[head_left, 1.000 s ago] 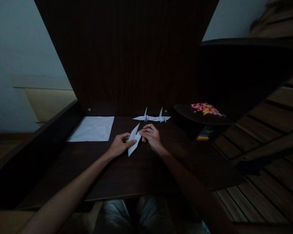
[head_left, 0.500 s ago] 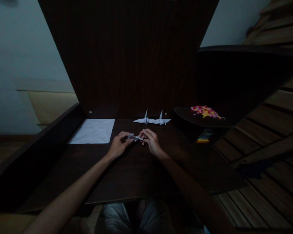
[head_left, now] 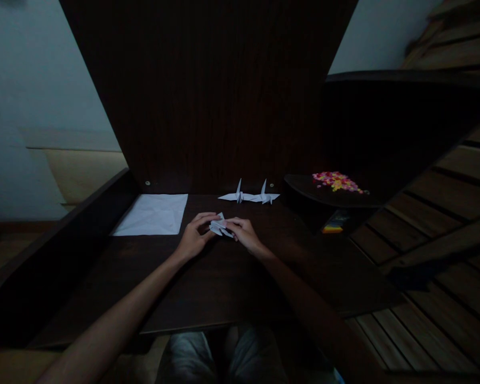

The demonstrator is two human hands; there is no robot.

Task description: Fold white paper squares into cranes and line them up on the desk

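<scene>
A small folded white paper piece (head_left: 221, 226), with several pointed flaps, is held between my two hands over the dark desk. My left hand (head_left: 195, 233) pinches its left side between thumb and fingers. On its right side, my right hand (head_left: 243, 233) has thumb and fingers closed on the paper. Just beyond the hands, two white origami cranes (head_left: 248, 198) stand side by side against the back panel. A flat sheet of white paper (head_left: 152, 214) with faint creases lies left of my left hand.
The dark wooden desk (head_left: 208, 288) has a raised side board (head_left: 64, 229) on the left and a tall back panel (head_left: 216, 96). On a small corner shelf (head_left: 304, 189) at right lies a heap of pink and yellow bits (head_left: 338, 182). A colourful item (head_left: 334, 224) sits below it.
The folded paper has turned and its flaps now show more widely. My right hand has moved slightly inward and down, and its fingers have closed on the paper.
</scene>
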